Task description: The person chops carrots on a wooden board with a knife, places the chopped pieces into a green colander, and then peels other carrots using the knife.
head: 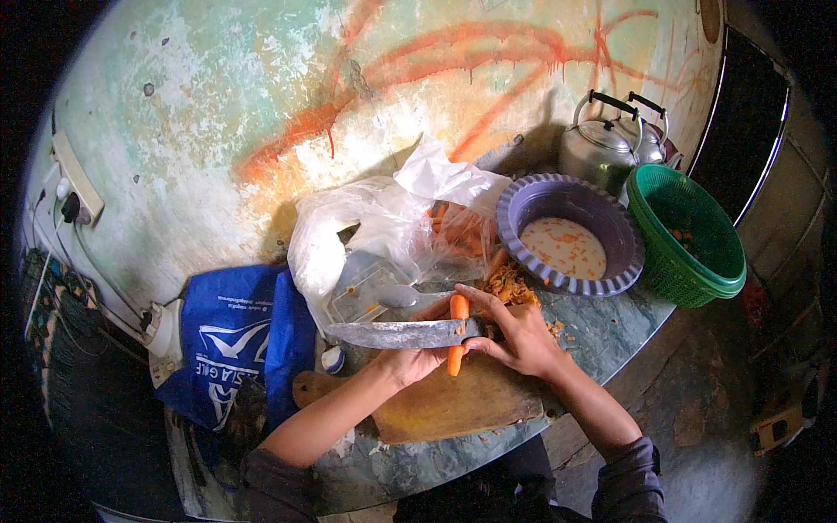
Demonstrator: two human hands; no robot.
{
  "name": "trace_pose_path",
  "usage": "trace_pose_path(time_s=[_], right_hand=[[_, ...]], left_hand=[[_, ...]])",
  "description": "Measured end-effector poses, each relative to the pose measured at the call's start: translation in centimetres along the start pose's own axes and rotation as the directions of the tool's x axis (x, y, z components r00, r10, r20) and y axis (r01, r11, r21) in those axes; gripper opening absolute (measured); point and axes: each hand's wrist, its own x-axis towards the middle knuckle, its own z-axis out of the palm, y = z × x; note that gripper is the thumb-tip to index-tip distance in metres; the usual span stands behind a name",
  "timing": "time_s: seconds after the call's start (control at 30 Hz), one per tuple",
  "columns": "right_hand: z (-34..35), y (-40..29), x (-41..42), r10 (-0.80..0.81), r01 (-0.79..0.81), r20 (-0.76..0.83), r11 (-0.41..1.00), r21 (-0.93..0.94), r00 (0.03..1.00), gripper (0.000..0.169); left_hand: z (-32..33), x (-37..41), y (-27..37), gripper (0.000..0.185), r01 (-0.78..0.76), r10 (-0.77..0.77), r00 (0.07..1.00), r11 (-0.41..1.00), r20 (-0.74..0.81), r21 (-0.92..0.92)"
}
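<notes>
An orange carrot (460, 307) is held upright in the picture over the wooden cutting board (458, 405). My left hand (415, 363) is closed around the carrot from behind the knife, its fingers partly hidden by the blade. A large kitchen knife (399, 335) lies across the carrot, its worn blade pointing left. My right hand (516, 333) grips the knife at its dark handle, with a finger and thumb beside the carrot. Orange peelings (513, 287) lie in a heap just beyond my right hand.
Behind my hands are a clear plastic bag (386, 209) with carrots (461, 229) and a spoon (399, 296). A purple basin (569, 235) of cloudy liquid with orange bits, green baskets (686, 229) and metal kettles (601, 147) stand right. A blue bag (229, 340) is left, by the table edge.
</notes>
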Motion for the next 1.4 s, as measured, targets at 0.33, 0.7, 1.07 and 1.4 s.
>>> trace_pose_path(time_s=[0.33,0.7,1.07,1.4], right_hand=[[-1.1,-0.5,0.2,0.029,-0.037,0.115,0.997,0.073,0.993,0.084],[-0.4,-0.3,-0.1,0.029,-0.032,0.067,0.998,0.048,0.997,0.077],[0.5,0.6,-0.5,-0.055,0.054,-0.112,0.999,-0.007,0.992,0.062],[-0.6,-0.3,-0.2,0.075,-0.079,0.06,0.995,0.068,0.995,0.07]], left_hand=[[-0.7,-0.2,-0.5,0.052,-0.076,0.086,0.994,0.989,-0.072,0.128],[-1.4,-0.2,-0.5,0.048,-0.058,0.058,0.998,0.997,-0.011,0.059],[-0.5,-0.1,-0.3,0.047,0.035,-0.037,0.999,0.996,0.025,0.087],[-0.7,-0.1,-0.4,0.053,-0.075,0.077,0.997,0.994,-0.032,0.078]])
